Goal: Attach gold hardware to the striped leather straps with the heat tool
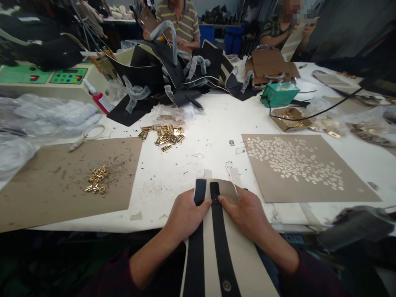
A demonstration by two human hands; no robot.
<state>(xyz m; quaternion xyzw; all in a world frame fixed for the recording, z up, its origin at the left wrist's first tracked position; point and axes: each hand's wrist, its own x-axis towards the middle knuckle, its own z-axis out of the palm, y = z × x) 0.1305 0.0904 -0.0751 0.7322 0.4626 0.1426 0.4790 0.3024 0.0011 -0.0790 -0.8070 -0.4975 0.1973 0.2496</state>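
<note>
A cream panel with black straps (243,264) lies lengthwise toward me, its far end at the table's front edge. My left hand (188,212) grips its left side, the thumb pressing beside the middle black strap (220,241). From the right, my right hand (246,210) holds the other side, its thumb on the same strap, close to the left thumb. Most fingers of both hands are hidden under the panel. A round metal eyelet (227,285) sits in the strap near the bottom of the view.
Brown boards lie left (123,177) and right (355,187), bearing small gold parts (98,179) and pale rings (291,159). Gold metal plates (168,136) lie mid-table before black bag pieces (145,68). A green box (280,95) stands back right; two people (192,24) sit opposite.
</note>
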